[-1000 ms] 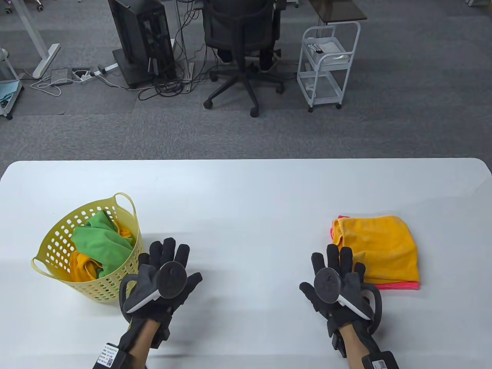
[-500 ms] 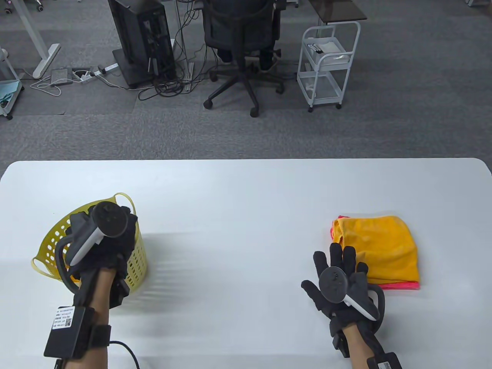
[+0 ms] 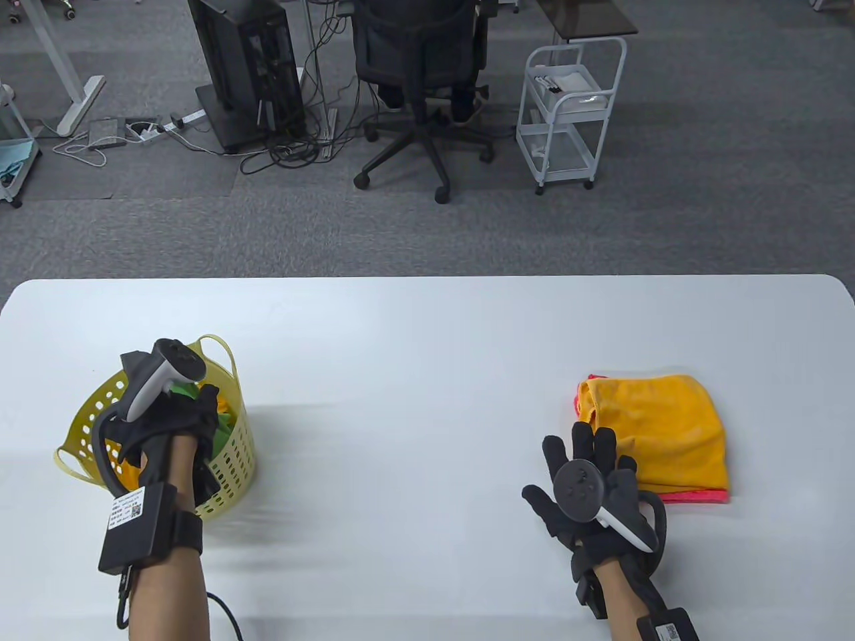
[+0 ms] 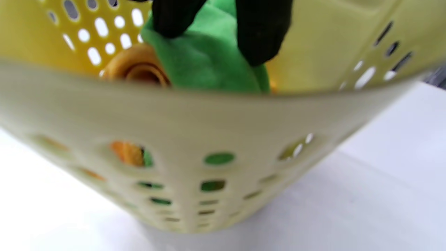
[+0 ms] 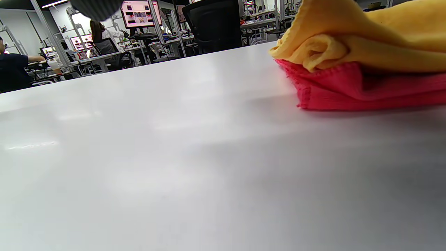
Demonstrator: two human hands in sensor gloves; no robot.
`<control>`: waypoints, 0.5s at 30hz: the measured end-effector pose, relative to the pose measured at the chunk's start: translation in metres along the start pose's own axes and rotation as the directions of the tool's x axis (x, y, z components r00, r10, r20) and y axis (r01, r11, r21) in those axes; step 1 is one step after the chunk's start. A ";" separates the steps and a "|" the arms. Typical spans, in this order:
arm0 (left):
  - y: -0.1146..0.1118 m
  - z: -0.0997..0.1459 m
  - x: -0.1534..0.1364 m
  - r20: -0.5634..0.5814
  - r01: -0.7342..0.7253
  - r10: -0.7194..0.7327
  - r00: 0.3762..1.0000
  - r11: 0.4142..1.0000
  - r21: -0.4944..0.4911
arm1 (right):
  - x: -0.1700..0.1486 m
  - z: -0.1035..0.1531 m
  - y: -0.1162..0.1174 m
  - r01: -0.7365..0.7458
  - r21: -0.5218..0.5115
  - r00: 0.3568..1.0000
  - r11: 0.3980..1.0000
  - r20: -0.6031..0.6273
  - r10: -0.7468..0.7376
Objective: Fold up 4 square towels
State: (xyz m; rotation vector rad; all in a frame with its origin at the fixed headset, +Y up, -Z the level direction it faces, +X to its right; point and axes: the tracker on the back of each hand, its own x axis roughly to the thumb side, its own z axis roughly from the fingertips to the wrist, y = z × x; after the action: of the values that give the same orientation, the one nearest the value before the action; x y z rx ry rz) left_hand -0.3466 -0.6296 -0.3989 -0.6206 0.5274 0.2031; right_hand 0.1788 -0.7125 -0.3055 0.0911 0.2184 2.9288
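Beyond the table's far edge we see grey carpet. A black office chair stands past the middle of that edge, with someone's feet visible under its seat. To its right is a white wire cart on casters, with small items on its top shelf. To the chair's left a black computer tower stands upright, and cables tangle on the floor beside it, running to a power strip. A white desk leg rises at the far left. In the right wrist view we make out lit monitors and a seated person in the background.
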 end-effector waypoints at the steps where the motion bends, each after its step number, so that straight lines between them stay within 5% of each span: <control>1: 0.000 -0.002 0.000 -0.010 0.008 -0.008 1.000 1.000 -0.013 | 0.000 0.000 0.000 0.000 0.002 1.000 1.000 0.000 0.000; 15: 0.005 0.005 0.001 0.058 -0.010 0.006 0.998 0.998 0.068 | -0.001 -0.001 0.000 0.014 0.008 1.000 1.000 -0.004 -0.014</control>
State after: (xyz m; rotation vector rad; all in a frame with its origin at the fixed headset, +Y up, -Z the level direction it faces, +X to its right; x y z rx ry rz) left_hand -0.3455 -0.6225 -0.3988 -0.5444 0.4793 0.2089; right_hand 0.1794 -0.7131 -0.3068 0.0845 0.2309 2.9148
